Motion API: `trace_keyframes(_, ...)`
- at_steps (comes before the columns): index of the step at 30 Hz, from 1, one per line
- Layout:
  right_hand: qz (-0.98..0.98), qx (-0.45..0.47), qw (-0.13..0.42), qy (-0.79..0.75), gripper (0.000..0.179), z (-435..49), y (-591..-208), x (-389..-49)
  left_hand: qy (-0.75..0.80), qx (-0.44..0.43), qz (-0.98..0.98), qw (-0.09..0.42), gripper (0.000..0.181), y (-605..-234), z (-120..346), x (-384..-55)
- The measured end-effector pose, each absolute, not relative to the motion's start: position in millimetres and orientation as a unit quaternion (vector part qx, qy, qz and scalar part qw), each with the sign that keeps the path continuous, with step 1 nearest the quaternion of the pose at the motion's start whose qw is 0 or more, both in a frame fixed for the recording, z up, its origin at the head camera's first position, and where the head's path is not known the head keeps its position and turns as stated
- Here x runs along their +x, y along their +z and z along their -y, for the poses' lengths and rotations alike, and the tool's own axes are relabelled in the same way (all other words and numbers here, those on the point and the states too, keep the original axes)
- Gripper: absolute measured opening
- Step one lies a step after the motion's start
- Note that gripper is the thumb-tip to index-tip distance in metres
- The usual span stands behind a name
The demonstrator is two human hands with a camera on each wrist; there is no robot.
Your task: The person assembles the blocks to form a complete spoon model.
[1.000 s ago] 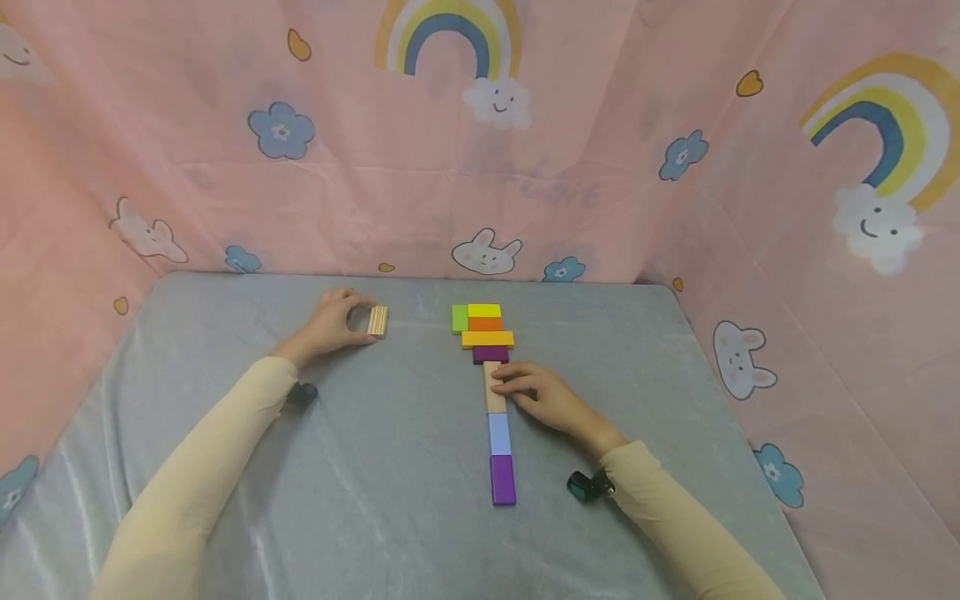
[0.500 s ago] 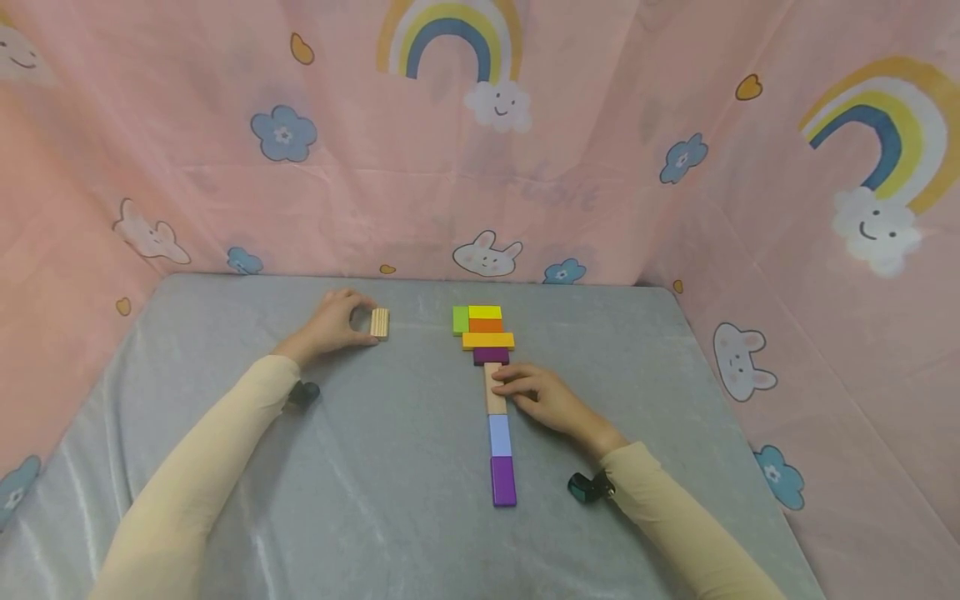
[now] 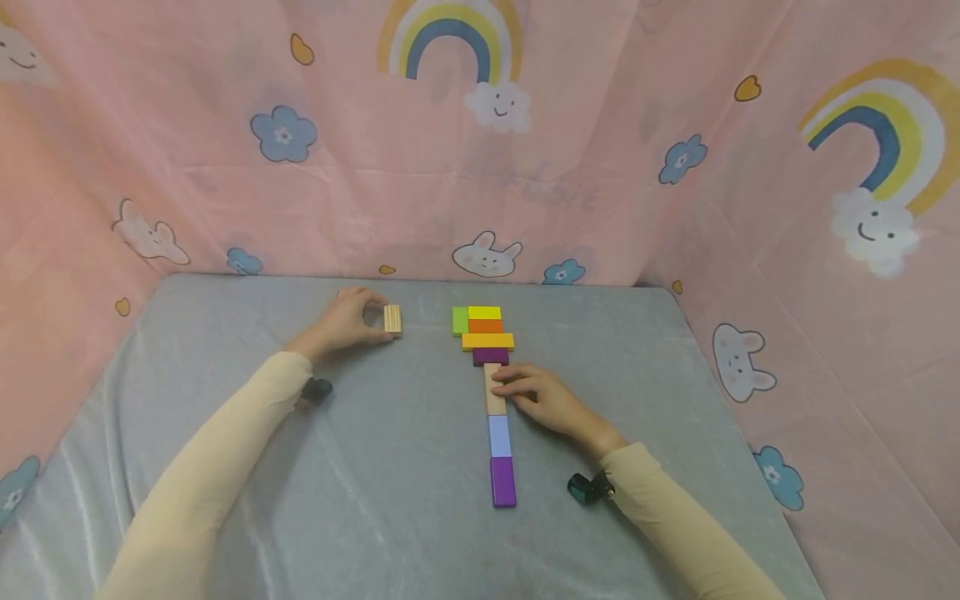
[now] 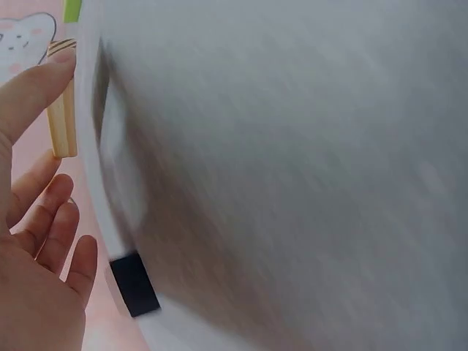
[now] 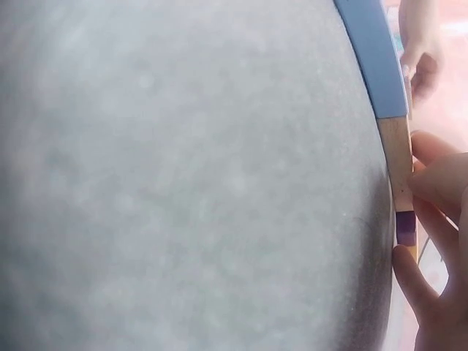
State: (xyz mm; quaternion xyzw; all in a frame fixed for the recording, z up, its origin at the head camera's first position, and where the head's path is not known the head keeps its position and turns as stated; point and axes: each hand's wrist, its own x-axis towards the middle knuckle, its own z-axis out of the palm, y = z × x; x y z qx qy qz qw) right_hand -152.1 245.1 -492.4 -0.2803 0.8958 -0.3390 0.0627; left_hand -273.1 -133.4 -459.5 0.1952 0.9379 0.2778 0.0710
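In the head view my left hand (image 3: 347, 321) pinches a small striped wooden block (image 3: 393, 321) between thumb and fingertip, left of a group of coloured blocks. The left wrist view shows the thumb at the block's striped end, with the other fingers loose. My right hand (image 3: 551, 402) rests its relaxed fingertips on a plain wood block (image 3: 494, 403). This one lies in a line with a light blue block (image 3: 498, 436) and a purple block (image 3: 503, 482) nearer me. Beyond it are a dark purple block (image 3: 491, 357) and a yellow-orange block (image 3: 487, 342) laid crosswise.
At the far end of the line sit an orange block (image 3: 486, 326), a yellow block (image 3: 484, 312) and a green block (image 3: 460, 321). Everything lies on a grey cloth-covered table (image 3: 390, 500). A pink printed curtain (image 3: 585, 200) encloses its back and sides.
My left hand has shifted a little to the right with the striped block, closer to the coloured blocks. The right hand and the line of blocks have stayed put.
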Motion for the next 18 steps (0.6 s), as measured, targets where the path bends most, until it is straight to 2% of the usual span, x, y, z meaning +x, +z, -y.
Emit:
trace_keyframes(6,-0.897,-0.278,0.062,-0.339,0.029,-245,-493,-152,0.313,0.195,-0.926,0.086,0.069,-457,110,-277)
trace_keyframes(18,-0.895,-0.279,0.063,-0.342,0.029,-245,-492,-152,0.336,0.189,-0.919,0.081,0.068,-455,49,-285)
